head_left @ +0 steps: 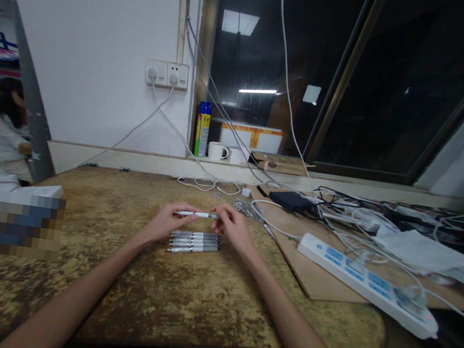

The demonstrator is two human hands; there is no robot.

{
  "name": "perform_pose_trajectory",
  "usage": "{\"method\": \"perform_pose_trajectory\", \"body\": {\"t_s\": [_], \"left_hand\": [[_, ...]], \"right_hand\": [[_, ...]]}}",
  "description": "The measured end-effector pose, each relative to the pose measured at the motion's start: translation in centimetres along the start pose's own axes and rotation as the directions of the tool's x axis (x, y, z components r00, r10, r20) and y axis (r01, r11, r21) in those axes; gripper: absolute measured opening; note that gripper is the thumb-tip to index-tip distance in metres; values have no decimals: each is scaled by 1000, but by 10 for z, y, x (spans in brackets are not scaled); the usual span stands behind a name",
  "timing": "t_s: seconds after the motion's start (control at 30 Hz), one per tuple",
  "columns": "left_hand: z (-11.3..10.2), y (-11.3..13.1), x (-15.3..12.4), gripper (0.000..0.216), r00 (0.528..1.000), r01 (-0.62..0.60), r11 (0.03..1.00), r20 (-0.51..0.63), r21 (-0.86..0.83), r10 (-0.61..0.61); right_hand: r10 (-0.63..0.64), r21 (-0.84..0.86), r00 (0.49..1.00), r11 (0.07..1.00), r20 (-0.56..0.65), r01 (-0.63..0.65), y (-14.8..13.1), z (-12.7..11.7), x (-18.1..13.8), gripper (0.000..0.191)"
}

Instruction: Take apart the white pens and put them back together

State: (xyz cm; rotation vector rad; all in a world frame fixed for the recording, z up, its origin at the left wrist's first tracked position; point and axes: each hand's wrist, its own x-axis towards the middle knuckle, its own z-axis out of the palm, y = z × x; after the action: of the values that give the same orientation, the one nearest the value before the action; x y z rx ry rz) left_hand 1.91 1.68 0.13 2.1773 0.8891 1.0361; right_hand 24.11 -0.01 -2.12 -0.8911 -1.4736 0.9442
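Both my hands hold one white pen (197,214) level above the worn wooden table (123,274). My left hand (167,222) pinches its left end and my right hand (233,229) pinches its right end. Just below, between my hands, several similar grey-white pens (193,242) lie side by side in a neat row on the table.
A white power strip (365,283) rests on a board at the right among tangled cables and a dark box (293,200). A spray can (202,129) and white mugs (218,151) stand on the window ledge. A person (8,125) sits at the far left.
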Motion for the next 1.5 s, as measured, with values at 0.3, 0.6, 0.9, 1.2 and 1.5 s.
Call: {"method": "perform_pose_trajectory", "body": {"t_s": [0.3, 0.6, 0.9, 1.2, 1.5], "left_hand": [[-1, 2, 0, 34, 1000, -6, 1000, -1, -25, 6], [-1, 5, 0, 36, 1000, -6, 1000, -1, -18, 6], [-2, 6, 0, 35, 1000, 6, 1000, 1, -9, -6], [-1, 2, 0, 40, 999, 48, 998, 15, -51, -47], [-1, 8, -1, 42, 996, 80, 993, 37, -82, -77]], "right_hand": [[24, -14, 998, 1000, 51, -23, -1, 0, 0, 35], [-17, -4, 999, 1000, 46, 17, 0, -1, 1, 27], [-65, -25, 998, 998, 26, 65, 3, -2, 3, 23], [-72, -41, 997, 996, 26, 73, -4, -3, 0, 25], [-46, -43, 998, 998, 33, 47, -3, -4, 2, 24]]}}
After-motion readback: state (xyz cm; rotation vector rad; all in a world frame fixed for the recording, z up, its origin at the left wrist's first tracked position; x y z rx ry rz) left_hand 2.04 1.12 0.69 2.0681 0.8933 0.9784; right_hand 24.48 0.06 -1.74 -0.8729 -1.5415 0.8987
